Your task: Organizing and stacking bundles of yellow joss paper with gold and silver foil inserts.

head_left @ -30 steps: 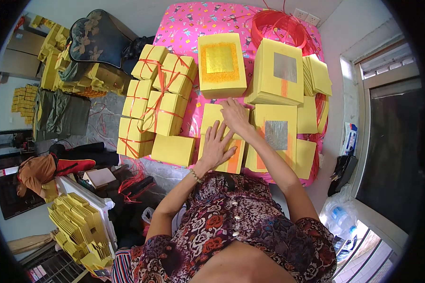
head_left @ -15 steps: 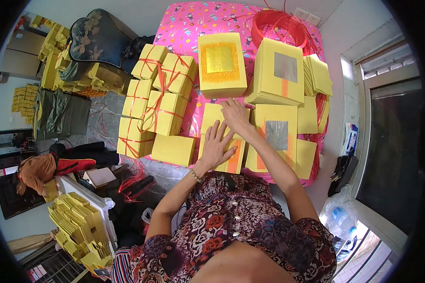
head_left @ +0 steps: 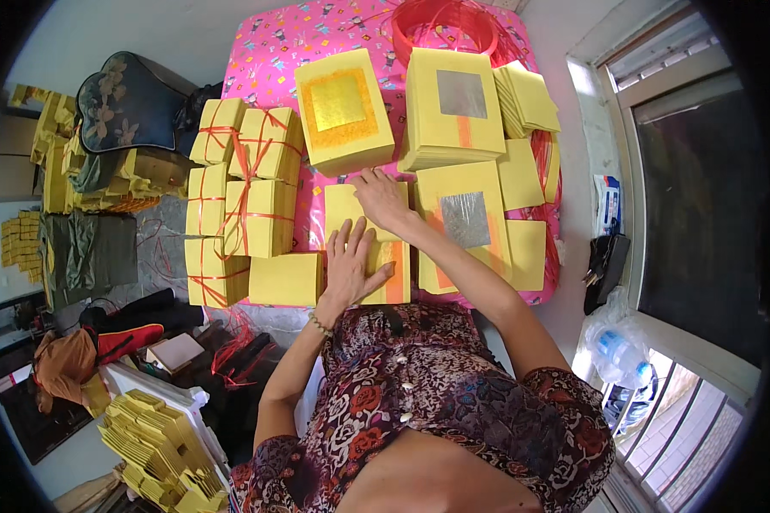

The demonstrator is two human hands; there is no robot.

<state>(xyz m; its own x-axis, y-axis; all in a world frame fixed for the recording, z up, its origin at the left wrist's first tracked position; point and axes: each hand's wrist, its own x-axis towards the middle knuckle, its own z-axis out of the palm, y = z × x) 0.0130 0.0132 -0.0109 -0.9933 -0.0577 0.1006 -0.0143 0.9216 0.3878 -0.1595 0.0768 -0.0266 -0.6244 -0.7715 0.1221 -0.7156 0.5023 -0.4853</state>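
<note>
A stack of yellow paper sheets (head_left: 337,203) with an orange patch on its near part lies at the front middle of the table. My left hand (head_left: 351,263) rests on it with the fingers spread and pointing away from me. Above it, my right hand (head_left: 385,205) lies across the stack's far part, fingers stretched toward its far edge, the palm down. Both hands hide much of the top sheet. Just to the right is a yellow paper stack (head_left: 488,261) with a silver square. Behind my hands is another yellow stack (head_left: 345,147) bearing a gold square on orange.
Paper bundles tied with red ribbon (head_left: 259,214) stand at the left, by a loose yellow stack (head_left: 284,279). Another silver-square stack (head_left: 453,132) and smaller paper piles (head_left: 526,256) are at the right. A red strap coil (head_left: 445,60) lies at the back of the pink cloth (head_left: 269,51).
The view has turned, so the table and its stacks appear farther left. Both hands remain on the same stack, with little shift relative to it.
</note>
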